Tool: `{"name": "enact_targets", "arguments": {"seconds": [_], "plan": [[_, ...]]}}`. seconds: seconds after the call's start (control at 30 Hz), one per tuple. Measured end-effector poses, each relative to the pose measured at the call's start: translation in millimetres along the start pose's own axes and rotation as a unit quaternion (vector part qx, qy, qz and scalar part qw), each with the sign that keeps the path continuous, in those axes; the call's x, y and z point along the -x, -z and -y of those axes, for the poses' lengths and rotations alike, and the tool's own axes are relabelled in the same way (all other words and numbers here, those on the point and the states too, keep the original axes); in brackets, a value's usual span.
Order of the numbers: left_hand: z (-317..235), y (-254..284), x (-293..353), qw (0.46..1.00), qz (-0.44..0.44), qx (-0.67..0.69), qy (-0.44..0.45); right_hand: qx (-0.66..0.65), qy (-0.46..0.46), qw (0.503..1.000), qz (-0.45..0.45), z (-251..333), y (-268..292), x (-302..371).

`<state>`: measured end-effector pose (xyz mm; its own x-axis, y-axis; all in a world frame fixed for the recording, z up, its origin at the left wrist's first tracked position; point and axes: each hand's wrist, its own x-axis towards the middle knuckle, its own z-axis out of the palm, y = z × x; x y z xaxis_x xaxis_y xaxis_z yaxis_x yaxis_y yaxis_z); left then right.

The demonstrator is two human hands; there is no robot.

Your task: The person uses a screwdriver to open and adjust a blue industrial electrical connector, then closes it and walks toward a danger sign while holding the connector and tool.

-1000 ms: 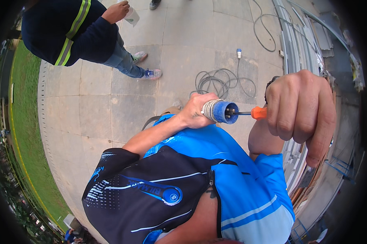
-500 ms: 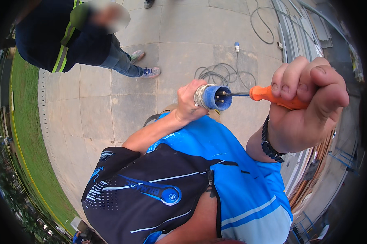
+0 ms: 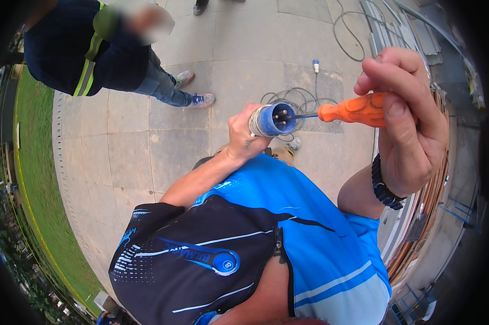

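One strip of grass point(image 3: 38, 146) borders the left edge of the pavement point(image 3: 174, 146); a co-worker point(image 3: 66, 59) stands near that edge, with smooth, jointed slabs stretching rightward toward the left hand point(image 3: 244, 132), clamped around a round blue plastic plug point(image 3: 265, 118) wrapped in rough cord point(image 3: 256, 124), held above the pavement. Its open end receives the thin shaft of an orange, contoured screwdriver point(image 3: 350, 111), gripped by the right hand point(image 3: 415, 132), apart from the left, near long metal profiles point(image 3: 375, 27) along the right edge.

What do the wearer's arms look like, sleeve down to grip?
Left arm: short black sleeve with white patterning, small dark marking near the hand end. Right arm: short bright blue sleeve, dark braided wristband. Left grip and right grip ungloved.
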<state>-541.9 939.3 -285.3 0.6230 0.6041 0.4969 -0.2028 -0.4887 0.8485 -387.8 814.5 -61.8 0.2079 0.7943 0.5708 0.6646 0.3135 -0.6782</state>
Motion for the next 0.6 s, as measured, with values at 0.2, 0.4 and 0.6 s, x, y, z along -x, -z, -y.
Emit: {"name": "enact_targets", "arguments": {"seconds": [0.2, 0.4, 0.6], "plan": [[-8.2, -4.3, -2.8, 1.0, 0.006, 0.007, 0.017, -0.184, 0.023, 0.946, -0.267, 7.0, -36.6, 4.5], [0.4, 4.3, -13.5, 0.991, 0.111, 0.059, -0.045, -0.494, 0.152, 0.851, 0.09, -42.7, 3.4, -21.0], [16.7, -2.5, -24.1, 0.999, 0.023, -0.034, 0.018, 0.054, -0.111, 0.975, -0.185, -47.1, -22.0, -25.6]]}}
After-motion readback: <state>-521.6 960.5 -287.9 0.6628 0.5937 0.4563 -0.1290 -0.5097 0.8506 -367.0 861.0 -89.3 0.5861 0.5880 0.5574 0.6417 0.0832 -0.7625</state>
